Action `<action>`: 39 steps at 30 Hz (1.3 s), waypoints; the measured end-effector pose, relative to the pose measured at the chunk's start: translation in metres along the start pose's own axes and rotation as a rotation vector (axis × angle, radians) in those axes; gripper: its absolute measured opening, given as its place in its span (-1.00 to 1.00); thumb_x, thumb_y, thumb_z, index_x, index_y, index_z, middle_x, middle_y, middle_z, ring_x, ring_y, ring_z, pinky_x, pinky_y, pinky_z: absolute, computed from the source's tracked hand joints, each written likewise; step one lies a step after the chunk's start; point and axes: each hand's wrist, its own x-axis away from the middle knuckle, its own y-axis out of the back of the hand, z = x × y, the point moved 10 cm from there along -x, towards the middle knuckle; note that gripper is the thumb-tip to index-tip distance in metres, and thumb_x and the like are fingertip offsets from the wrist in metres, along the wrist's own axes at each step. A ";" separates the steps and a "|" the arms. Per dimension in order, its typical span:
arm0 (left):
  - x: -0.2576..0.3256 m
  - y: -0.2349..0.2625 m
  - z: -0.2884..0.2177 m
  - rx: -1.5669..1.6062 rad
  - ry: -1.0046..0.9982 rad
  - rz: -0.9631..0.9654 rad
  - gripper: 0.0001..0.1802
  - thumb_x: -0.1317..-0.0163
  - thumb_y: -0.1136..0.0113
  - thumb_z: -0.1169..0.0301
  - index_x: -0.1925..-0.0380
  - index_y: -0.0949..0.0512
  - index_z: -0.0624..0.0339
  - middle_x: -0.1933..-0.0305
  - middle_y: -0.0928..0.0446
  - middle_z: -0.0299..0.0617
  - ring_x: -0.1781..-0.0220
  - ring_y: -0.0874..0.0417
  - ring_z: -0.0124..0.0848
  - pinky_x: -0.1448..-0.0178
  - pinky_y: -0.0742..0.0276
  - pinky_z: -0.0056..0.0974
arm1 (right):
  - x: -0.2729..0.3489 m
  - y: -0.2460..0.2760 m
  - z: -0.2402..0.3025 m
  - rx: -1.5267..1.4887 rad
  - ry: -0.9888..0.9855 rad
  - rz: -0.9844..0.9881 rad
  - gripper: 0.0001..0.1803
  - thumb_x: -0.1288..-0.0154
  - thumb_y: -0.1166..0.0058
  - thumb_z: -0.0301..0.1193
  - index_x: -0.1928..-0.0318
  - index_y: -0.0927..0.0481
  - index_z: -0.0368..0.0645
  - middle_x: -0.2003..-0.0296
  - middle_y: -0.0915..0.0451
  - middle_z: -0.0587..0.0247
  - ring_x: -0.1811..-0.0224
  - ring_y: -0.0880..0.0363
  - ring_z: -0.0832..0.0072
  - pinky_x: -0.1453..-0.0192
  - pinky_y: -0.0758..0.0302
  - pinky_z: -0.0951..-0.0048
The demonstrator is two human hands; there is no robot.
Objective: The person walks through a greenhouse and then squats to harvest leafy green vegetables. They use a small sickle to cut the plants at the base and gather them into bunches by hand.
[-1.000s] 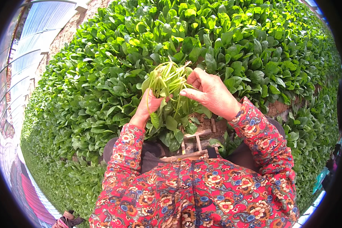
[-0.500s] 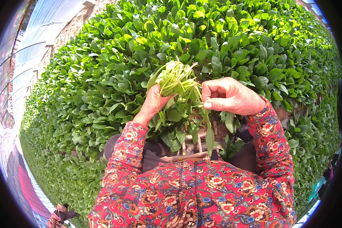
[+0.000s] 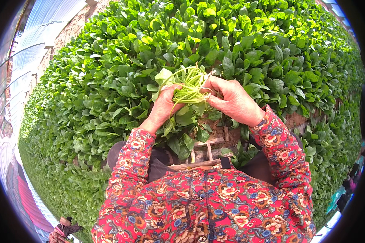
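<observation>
A bunch of spinach with pale green stems is gripped in my left hand, its leaves hanging below my fingers. My right hand is closed in a pinch at the right side of the bunch, against the stem ends. What lies between its fingertips is mostly hidden, though thin stems and a root end show beside them. Both hands are raised over my lap, in front of the growing spinach plants.
Dense leafy rows surround me on both sides and ahead. Below my hands, a wooden frame stands over bare soil between my knees. Clear plastic sheeting with curved ribs runs along the left. Part of another person shows at the lower left.
My right hand has moved up and left, in against the bunch. The long leaf that hung below its fingers has left that spot. The left hand still grips the bunch.
</observation>
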 end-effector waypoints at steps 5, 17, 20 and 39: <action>0.002 0.006 0.010 -0.090 0.018 -0.109 -0.59 -0.04 -0.37 0.52 0.05 -0.53 0.20 0.07 -0.58 -0.18 0.01 -0.58 -0.37 -0.11 -0.47 -0.29 | 0.002 0.006 0.010 0.010 0.036 -0.005 -0.89 -0.23 -0.11 -0.53 0.26 -0.47 -0.25 0.58 -0.45 0.32 0.51 -0.37 0.70 0.38 -0.39 0.56; 0.009 0.056 0.019 0.661 0.154 -0.319 -0.54 -0.11 -0.37 0.47 -0.05 -0.53 0.23 0.04 -0.63 -0.25 0.02 -0.59 -0.46 -0.06 -0.49 -0.30 | 0.039 -0.025 0.009 -0.345 -0.182 0.619 -0.85 -0.30 -0.14 -0.40 0.24 -0.56 -0.24 0.45 -0.57 0.39 0.40 -0.49 0.68 0.30 -0.45 0.53; 0.025 0.059 0.055 0.615 0.412 -0.315 -0.46 -0.12 -0.34 0.53 -0.14 -0.47 0.22 -0.01 -0.59 -0.25 0.05 -0.60 -0.42 -0.06 -0.58 -0.30 | 0.034 -0.031 0.008 0.140 0.099 0.469 -0.70 -0.13 -0.21 -0.33 0.14 -0.57 -0.21 0.35 -0.59 0.09 0.34 -0.59 0.18 0.22 -0.53 0.26; 0.027 0.001 0.009 0.884 0.476 -0.171 -0.42 -0.08 -0.37 0.58 -0.15 -0.45 0.19 -0.04 -0.57 -0.20 0.08 -0.63 -0.39 0.12 -0.67 -0.26 | 0.004 0.007 0.020 0.240 0.256 -0.225 -0.79 -0.15 -0.25 -0.34 0.27 -0.51 -0.11 0.39 -0.47 0.23 0.37 -0.56 0.35 0.31 -0.52 0.32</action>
